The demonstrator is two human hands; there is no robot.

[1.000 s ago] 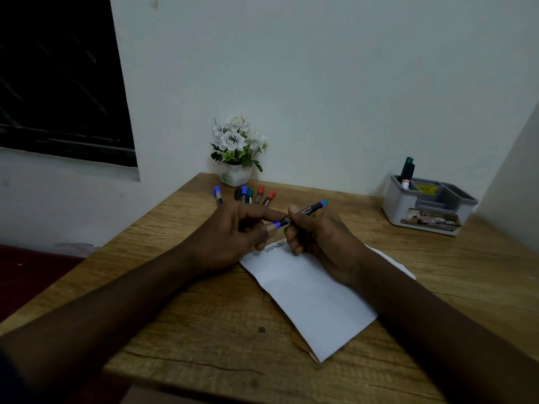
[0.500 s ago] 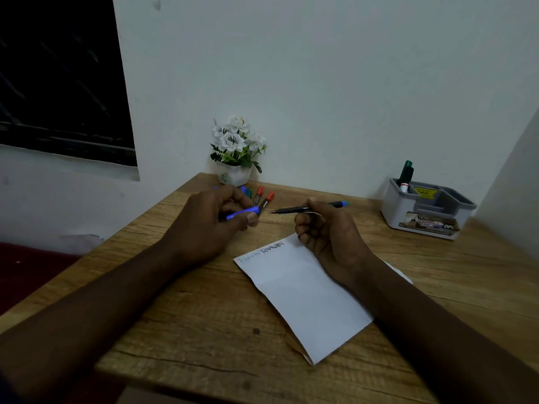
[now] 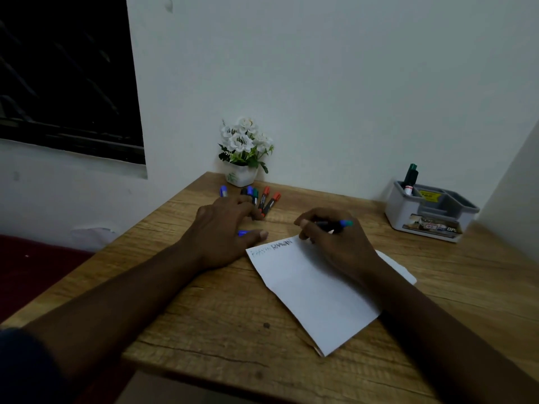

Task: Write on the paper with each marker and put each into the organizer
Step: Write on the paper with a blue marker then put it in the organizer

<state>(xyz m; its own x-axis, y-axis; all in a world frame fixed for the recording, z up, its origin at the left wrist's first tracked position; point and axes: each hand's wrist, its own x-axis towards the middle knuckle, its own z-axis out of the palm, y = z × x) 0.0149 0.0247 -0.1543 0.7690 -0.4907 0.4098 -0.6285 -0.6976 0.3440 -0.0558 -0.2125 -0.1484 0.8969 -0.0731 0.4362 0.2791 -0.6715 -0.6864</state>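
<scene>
A white sheet of paper [image 3: 315, 290] lies on the wooden table with writing along its top edge. My right hand [image 3: 335, 240] grips an uncapped blue-ended marker [image 3: 335, 224] with its tip down near the paper's top right; the tip itself is hidden. My left hand [image 3: 227, 228] rests on the table left of the paper, with the blue cap [image 3: 242, 233] held under its thumb. Several capped markers [image 3: 267, 199] lie beyond the left hand. The grey organizer [image 3: 428, 211] stands at the far right with a green marker [image 3: 410, 177] upright in it.
A small pot of white flowers [image 3: 243, 158] stands against the wall behind the loose markers. The table's front edge [image 3: 262, 374] runs close to me. A dark window [image 3: 67, 74] is on the left wall.
My two hands pulled the cap off the marker. The left hand then sank to the table with the cap, and the right hand turned the marker down to the paper's top edge.
</scene>
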